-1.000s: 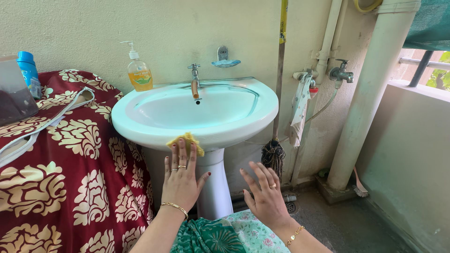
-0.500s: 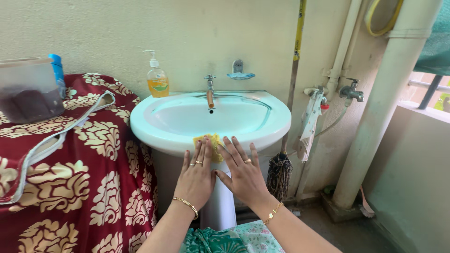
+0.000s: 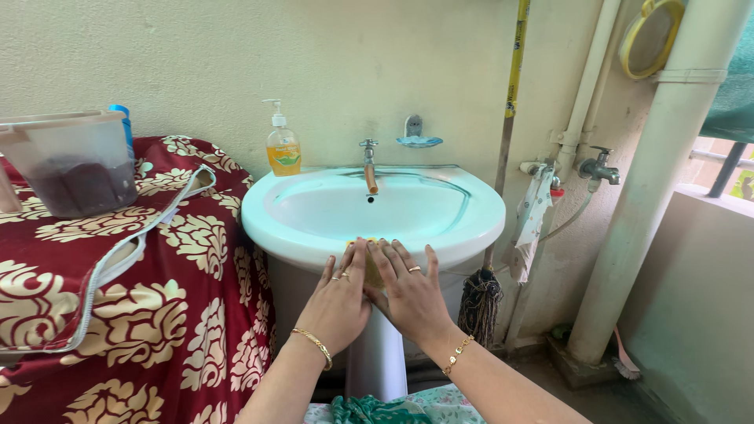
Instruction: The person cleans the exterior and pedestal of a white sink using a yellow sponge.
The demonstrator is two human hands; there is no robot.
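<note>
At the left of the frame I see a big red cloth with cream flowers (image 3: 118, 314) draped over something bulky. In the middle stands the white sink (image 3: 314, 235) on its post, and a fat white pipe (image 3: 652, 204) runs up the right side. A see-through tub (image 3: 75, 161) sits on the cloth in the upper left, and an orange soap bottle (image 3: 283, 151) stands on the sink's back edge beside the tap (image 3: 369, 165). A rag (image 3: 530, 228) hangs at the right, with a dark mop head (image 3: 479, 294) below it. My left hand (image 3: 338, 302) and right hand (image 3: 412, 294) lie flat, fingers spread, pressed side by side on the sink's front edge. Between them peeks a small yellow sponge (image 3: 371, 271). I think it is soft, light and squishy, maybe slippery if wet, and best pinched by its sides. Nothing blocks it but my own hands.
</note>
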